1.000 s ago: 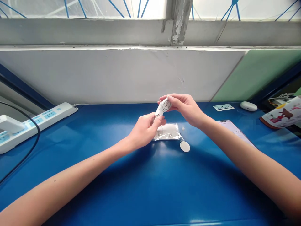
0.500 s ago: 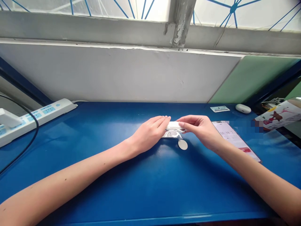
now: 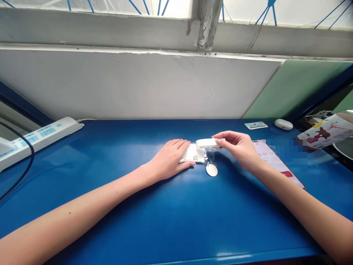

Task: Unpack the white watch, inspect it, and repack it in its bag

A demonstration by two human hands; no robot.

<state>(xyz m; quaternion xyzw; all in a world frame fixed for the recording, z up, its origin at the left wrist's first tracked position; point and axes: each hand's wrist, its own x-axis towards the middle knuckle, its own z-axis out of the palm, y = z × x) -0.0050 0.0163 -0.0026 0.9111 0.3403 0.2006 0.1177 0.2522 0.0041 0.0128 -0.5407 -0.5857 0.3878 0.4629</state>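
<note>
My right hand (image 3: 235, 149) pinches one end of a slim white block with rounded edges (image 3: 206, 143), its exact kind unclear. The block is held over the right end of a flat, clear-covered card holder (image 3: 194, 154) on the blue table. A round pale tag (image 3: 211, 170) hangs off the holder's right end by a short link and lies on the tabletop. My left hand (image 3: 172, 158) lies across the holder's left part, fingers stretched out and thumb apart along the near edge; it hides that part.
A phone (image 3: 284, 167) with a running timer lies beside my right forearm. Behind it are a small card (image 3: 256, 125), a white earbud case (image 3: 283, 124) and a tilted printed container (image 3: 327, 130). A white power strip (image 3: 52, 134) with a black cable (image 3: 32, 162) occupies the left.
My left hand has come down and flattened onto the card holder, off the white block. The right hand keeps the block, and more of the holder shows. The view has shifted slightly.
</note>
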